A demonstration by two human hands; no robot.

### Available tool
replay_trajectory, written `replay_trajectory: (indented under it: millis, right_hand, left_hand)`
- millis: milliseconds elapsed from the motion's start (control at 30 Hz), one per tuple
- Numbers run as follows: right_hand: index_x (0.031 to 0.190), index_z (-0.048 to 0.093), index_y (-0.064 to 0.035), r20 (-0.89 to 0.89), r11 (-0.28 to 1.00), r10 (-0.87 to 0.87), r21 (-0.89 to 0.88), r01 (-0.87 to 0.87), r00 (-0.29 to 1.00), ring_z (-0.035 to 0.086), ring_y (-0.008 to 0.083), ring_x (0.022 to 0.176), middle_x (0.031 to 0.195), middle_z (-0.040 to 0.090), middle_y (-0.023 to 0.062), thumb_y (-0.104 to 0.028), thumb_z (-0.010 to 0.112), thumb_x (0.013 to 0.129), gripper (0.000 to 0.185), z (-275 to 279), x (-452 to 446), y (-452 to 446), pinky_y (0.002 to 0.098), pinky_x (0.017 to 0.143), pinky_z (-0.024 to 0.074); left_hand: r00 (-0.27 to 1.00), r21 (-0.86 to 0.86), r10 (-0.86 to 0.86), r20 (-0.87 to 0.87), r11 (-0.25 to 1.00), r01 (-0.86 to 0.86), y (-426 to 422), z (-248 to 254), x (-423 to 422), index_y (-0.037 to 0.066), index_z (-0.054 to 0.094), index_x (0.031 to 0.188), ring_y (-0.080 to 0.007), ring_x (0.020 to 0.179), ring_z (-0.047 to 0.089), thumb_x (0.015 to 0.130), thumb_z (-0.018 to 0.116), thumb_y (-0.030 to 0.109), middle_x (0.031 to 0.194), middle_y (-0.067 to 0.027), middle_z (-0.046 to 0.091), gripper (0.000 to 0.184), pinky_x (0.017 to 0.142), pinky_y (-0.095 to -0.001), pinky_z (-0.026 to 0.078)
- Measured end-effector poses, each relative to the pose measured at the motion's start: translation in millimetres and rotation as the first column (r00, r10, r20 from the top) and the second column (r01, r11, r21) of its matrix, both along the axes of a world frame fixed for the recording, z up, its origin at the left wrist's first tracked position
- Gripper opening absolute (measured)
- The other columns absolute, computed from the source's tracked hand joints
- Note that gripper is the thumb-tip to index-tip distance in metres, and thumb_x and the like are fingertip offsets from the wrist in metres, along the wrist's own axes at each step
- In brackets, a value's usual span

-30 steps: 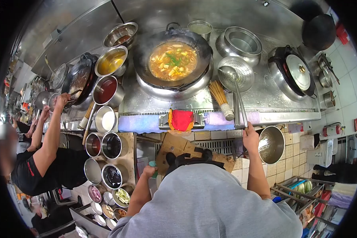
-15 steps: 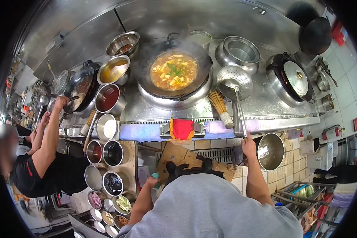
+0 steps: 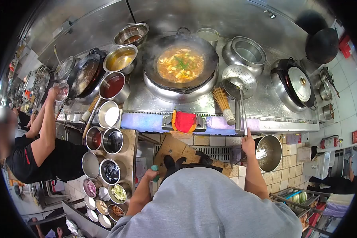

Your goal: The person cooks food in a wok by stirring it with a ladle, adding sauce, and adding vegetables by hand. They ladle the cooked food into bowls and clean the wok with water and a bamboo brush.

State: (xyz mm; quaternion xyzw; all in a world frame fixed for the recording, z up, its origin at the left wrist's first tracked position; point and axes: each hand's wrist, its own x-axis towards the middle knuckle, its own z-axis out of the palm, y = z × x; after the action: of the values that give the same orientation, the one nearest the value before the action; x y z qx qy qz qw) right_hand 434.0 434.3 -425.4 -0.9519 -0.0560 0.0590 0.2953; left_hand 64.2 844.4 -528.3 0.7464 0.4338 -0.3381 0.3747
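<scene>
My right hand point(image 3: 248, 144) is closed round the end of a long metal ladle point(image 3: 243, 113). The ladle's bowl rests over a round perforated strainer point(image 3: 248, 79) on the stove ledge. Low at my left side, my left hand point(image 3: 151, 174) grips a green cloth point(image 3: 155, 170). Ahead of me, a steaming black wok point(image 3: 150, 67) sits on its burner ring. It holds orange-red soup point(image 3: 180, 65) with pale chunks and chopped greens on top. A bamboo brush point(image 3: 223, 105) lies just left of the ladle.
To the left stand pots of red sauce point(image 3: 112, 85), yellow liquid point(image 3: 120, 59) and dark sauce point(image 3: 110, 171). A co-worker point(image 3: 39, 154) handles a clear bowl point(image 3: 62, 92) beside another wok point(image 3: 83, 75). On the right are a lidded pot point(image 3: 299, 84) and a large metal pot point(image 3: 269, 153).
My view has shifted slightly, so the stove appears further right. The co-worker's hand now has a clear bowl near the left wok. My hands keep their holds.
</scene>
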Motion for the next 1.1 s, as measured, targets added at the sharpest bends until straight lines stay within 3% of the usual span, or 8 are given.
replay_trajectory:
  millis: [133, 233, 333, 467, 567, 767, 867, 1100]
  right_hand:
    - [0.131, 0.047, -0.0062, 0.204, 0.977, 0.072, -0.213, -0.027, 0.976, 0.061, 0.0357, 0.082, 0.09, 0.063, 0.022, -0.015, 0.059, 0.084, 0.049, 25.9, 9.4, 6.4, 0.0393, 0.076, 0.0484]
    - [0.098, 0.061, 0.0014, 0.225, 0.941, 0.016, 0.327, -0.091, 0.974, 0.059, 0.0184, 0.077, 0.077, 0.059, 0.0108, -0.02, 0.053, 0.092, 0.023, 110.7, 15.5, 39.7, 0.0313, 0.071, 0.0482]
    - [0.073, 0.057, -0.0028, 0.182, 0.314, 0.423, 0.889, -0.332, 0.888, 0.048, 0.0125, 0.062, 0.068, 0.055, 0.0041, -0.03, 0.047, 0.096, 0.037, 236.3, -20.6, 89.3, 0.026, 0.06, 0.0382]
    - [0.07, 0.059, -0.0054, 0.698, -0.568, 0.672, 0.7, -0.433, 0.247, 0.05, 0.022, 0.057, 0.061, 0.05, 0.0038, -0.06, 0.059, 0.08, 0.055, 347.9, -77.8, 138.3, 0.0323, 0.051, 0.0376]
    - [0.062, 0.047, -0.0084, 0.778, -0.746, 0.627, 0.609, -0.27, 0.021, 0.044, 0.0203, 0.047, 0.058, 0.042, 0.0028, -0.047, 0.044, 0.093, 0.05, 400.9, -104.6, 158.8, 0.0331, 0.047, 0.0318]
    - [0.075, 0.06, -0.0028, 0.817, -0.71, 0.57, 0.543, -0.448, 0.087, 0.052, 0.0174, 0.053, 0.063, 0.057, 0.0042, -0.037, 0.061, 0.087, 0.036, 375.9, -121.4, 194.4, 0.03, 0.049, 0.0385]
    - [0.073, 0.057, -0.0021, 0.211, -0.053, 0.924, 0.897, -0.438, 0.32, 0.054, 0.0114, 0.059, 0.064, 0.059, 0.0032, -0.026, 0.048, 0.094, 0.033, 313.7, -108.9, 199.1, 0.0292, 0.055, 0.0438]
    - [0.084, 0.061, -0.0058, -0.182, 0.67, 0.718, 0.445, -0.595, 0.672, 0.062, 0.0315, 0.08, 0.084, 0.064, 0.0131, -0.025, 0.05, 0.088, 0.022, 0.1, -100.3, 155.2, 0.0414, 0.07, 0.0472]
  left_hand:
    - [0.996, -0.045, 0.091, 0.01, 0.995, -0.09, -2.8, -6.8, 0.0, 0.005, 0.067, 0.094, -0.0313, 0.093, 0.063, 0.07, 0.063, 0.043, 0.098, -0.0207, 0.065, 0.045, 0.078, -0.0388, 0.05]
    - [0.991, -0.132, -0.11, 0.08, 0.984, 0.12, -1.8, -1.2, -4.7, 0.004, 0.067, 0.096, -0.0308, 0.091, 0.064, 0.07, 0.062, 0.043, 0.096, -0.0209, 0.065, 0.047, 0.077, -0.0393, 0.05]
    - [0.999, -0.091, 0.008, -0.046, 0.996, -0.012, 1.2, -3.0, -3.4, 0.001, 0.066, 0.098, -0.0305, 0.089, 0.065, 0.07, 0.063, 0.042, 0.095, -0.0213, 0.065, 0.05, 0.075, -0.0378, 0.052]
    - [0.99, -0.075, -0.13, -0.052, 0.989, 0.126, 11.6, -18.4, -5.1, 0.001, 0.066, 0.097, -0.0283, 0.084, 0.066, 0.071, 0.064, 0.04, 0.095, -0.0216, 0.065, 0.046, 0.071, -0.0356, 0.055]
    - [0.993, -0.093, -0.006, -0.121, 0.996, -0.006, 11.2, -18.4, -3.0, 0.001, 0.065, 0.102, -0.0282, 0.083, 0.066, 0.071, 0.066, 0.039, 0.1, -0.0208, 0.064, 0.049, 0.069, -0.0369, 0.055]
    - [0.936, -0.086, -0.351, -0.036, 0.934, 0.347, 23.2, -93.6, -15.4, 0.006, 0.065, 0.103, -0.0292, 0.082, 0.065, 0.077, 0.06, 0.035, 0.095, -0.0187, 0.065, 0.04, 0.068, -0.0379, 0.054]
    - [0.845, -0.049, -0.534, 0.032, 0.843, 0.535, 16.0, -125.2, -47.4, 0.008, 0.065, 0.104, -0.0296, 0.082, 0.065, 0.08, 0.056, 0.034, 0.092, -0.0176, 0.066, 0.037, 0.068, -0.0385, 0.054]
    - [0.902, 0.056, -0.42, 0.104, 0.908, 0.416, 14.1, -89.6, -60.0, 0.015, 0.068, 0.099, -0.0315, 0.079, 0.065, 0.081, 0.053, 0.029, 0.087, -0.0165, 0.067, 0.027, 0.068, -0.0394, 0.053]
